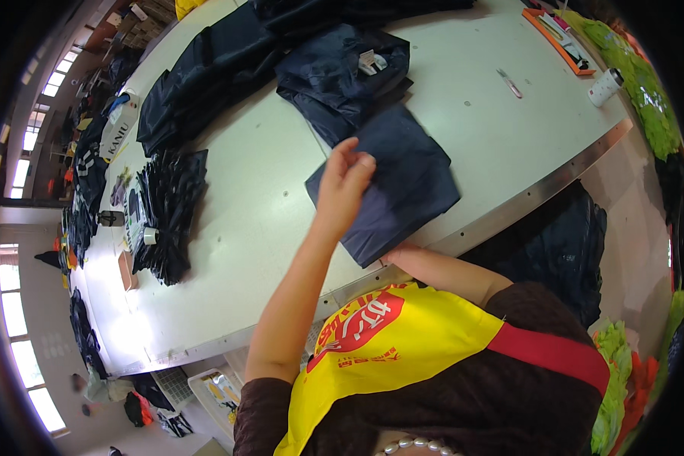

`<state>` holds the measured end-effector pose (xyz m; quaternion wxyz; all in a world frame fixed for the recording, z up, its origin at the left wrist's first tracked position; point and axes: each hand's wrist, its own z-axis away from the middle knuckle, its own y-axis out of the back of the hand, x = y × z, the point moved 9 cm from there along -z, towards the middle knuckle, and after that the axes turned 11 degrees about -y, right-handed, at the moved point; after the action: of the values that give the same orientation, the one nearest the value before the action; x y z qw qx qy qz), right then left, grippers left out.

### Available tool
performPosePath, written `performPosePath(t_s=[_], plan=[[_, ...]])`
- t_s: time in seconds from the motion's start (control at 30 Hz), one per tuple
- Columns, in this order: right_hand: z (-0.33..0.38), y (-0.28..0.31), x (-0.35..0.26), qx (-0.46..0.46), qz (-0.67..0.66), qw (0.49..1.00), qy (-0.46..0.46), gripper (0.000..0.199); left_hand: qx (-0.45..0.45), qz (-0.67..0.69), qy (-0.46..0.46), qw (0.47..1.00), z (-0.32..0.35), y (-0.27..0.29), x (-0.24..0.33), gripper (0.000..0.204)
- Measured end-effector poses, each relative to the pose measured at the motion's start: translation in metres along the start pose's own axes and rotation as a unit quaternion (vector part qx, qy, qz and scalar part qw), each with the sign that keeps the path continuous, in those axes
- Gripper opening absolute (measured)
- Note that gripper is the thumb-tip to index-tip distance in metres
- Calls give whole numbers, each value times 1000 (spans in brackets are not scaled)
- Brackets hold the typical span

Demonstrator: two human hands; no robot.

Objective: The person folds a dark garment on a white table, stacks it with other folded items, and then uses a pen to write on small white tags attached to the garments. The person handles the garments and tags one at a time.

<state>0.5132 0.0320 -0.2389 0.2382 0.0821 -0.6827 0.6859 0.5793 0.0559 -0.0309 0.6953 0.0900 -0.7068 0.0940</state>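
A folded navy garment point(403, 182) lies flat at the table's near edge, one corner reaching over the edge toward me. Above its left part is my left hand point(345, 182), thumb and fingers loosely bent and apart, with nothing seen between them. My right hand point(395, 254) is at the garment's near corner; its fingers are mostly hidden by the cloth. Just beyond lies a bunched dark garment point(334, 76) with a white label point(371, 62) near its collar, its near end meeting the folded one.
The white table point(243, 205) has a metal edge point(539, 197). Dark garments point(213, 68) lie along its far side, and a black stack point(171, 220) stands left. At right are small snips point(511, 83), an orange tray point(558, 42) of tools and a white bottle point(605, 87).
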Motion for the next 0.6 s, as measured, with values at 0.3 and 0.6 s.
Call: performPosePath(t_s=[0.3,0.6], plan=[[90,-41,-48,441,521,731,8,46,-56,-563,-87,820,42,26,-111,73],[143,-185,-185,458,706,501,201,88,272,-294,-20,916,102,73,-119,97]])
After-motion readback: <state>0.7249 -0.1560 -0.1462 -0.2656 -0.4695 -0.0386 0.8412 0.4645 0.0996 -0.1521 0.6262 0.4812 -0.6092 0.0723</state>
